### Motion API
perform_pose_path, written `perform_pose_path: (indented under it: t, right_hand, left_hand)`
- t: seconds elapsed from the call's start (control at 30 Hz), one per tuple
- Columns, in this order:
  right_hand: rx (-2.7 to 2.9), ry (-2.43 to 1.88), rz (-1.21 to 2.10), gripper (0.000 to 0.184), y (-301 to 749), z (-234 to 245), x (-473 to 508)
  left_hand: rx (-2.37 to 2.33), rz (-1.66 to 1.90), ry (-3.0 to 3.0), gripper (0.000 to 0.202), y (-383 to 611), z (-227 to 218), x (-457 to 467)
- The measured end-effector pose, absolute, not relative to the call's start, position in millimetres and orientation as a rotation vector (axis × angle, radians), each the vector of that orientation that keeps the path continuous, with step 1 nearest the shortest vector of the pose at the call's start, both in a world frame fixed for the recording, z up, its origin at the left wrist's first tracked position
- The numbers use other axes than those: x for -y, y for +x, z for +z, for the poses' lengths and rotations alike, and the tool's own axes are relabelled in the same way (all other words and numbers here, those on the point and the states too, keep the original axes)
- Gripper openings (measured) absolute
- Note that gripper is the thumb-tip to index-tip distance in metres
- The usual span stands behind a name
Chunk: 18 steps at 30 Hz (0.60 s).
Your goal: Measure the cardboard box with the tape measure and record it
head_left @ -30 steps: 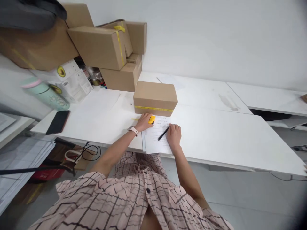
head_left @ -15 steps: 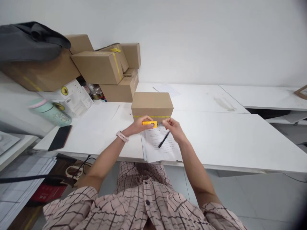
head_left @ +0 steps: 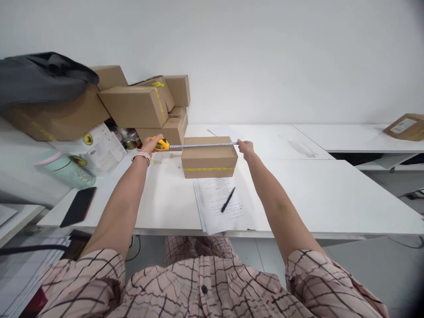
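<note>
A small cardboard box (head_left: 209, 158) with a yellow tape band stands on the white table (head_left: 298, 194). My left hand (head_left: 151, 144) grips a yellow tape measure (head_left: 162, 144) to the left of the box's far edge. Its blade (head_left: 203, 145) runs across the top rear of the box. My right hand (head_left: 245, 147) pinches the blade's end at the box's right rear corner. In front of the box lies a printed sheet of paper (head_left: 218, 204) with a black pen (head_left: 228, 199) on it.
Stacked cardboard boxes (head_left: 139, 106) fill the table's far left, with a dark bag (head_left: 43, 75) on the largest. A green bottle (head_left: 66, 170), white packets (head_left: 99, 145) and a black phone (head_left: 78, 206) lie at the left. Another box (head_left: 402, 126) sits on the far right table.
Both hands rose from the paper to the box's far edge. The tape measure was lifted and its blade pulled out across the box. The pen now lies loose on the paper.
</note>
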State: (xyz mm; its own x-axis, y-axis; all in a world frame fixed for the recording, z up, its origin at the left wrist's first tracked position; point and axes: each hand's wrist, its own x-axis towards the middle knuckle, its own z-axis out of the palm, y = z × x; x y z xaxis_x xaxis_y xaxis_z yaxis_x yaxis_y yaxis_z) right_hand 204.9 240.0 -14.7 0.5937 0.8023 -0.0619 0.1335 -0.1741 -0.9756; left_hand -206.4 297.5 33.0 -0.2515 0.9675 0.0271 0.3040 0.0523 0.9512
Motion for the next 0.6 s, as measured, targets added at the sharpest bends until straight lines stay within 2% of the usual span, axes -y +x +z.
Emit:
perform_pose_path:
  t: [0.2,0.6]
  right_hand:
    - [0.848,-1.706,0.796,0.023,188,-26,-255]
    - [0.804,-1.735,0.909,0.034,179,-39,-253]
  left_hand:
    - [-1.638,1.192,1.312,0.033,-204,18,-304]
    - [-1.632,1.021,1.419,0.038,-177,22,-313]
